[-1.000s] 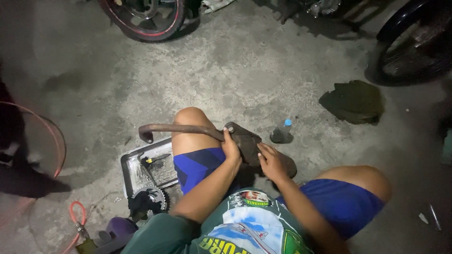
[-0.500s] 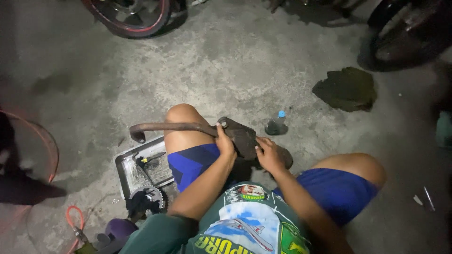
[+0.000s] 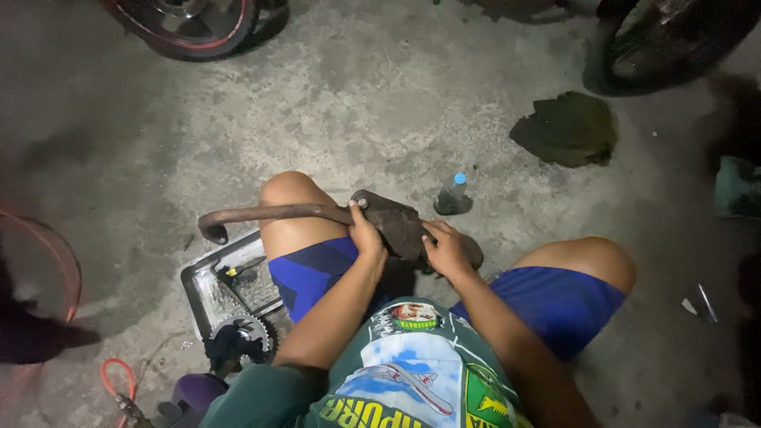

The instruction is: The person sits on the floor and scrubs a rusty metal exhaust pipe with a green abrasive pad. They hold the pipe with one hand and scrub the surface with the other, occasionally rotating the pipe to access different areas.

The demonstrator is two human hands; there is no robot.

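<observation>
While both hands grip it, exhaust pipe point(image 3: 333, 215) under closed fingers point(image 3: 361, 226) (rusty), across knee.

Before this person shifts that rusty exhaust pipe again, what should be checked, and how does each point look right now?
1. Left hand gripping the exhaust pipe where it meets the muffler: ok.
2. Right hand on the muffler: ok.
3. Pipe resting across the left knee: ok.
4. Small blue-capped bottle upright, apart from the muffler but close: ok, though easily knocked.
5. Metal tray with sprocket lies under the pipe's curved end: not ok if the pipe drops.
6. Pipe's far opening free of dirt: cannot tell.
</observation>
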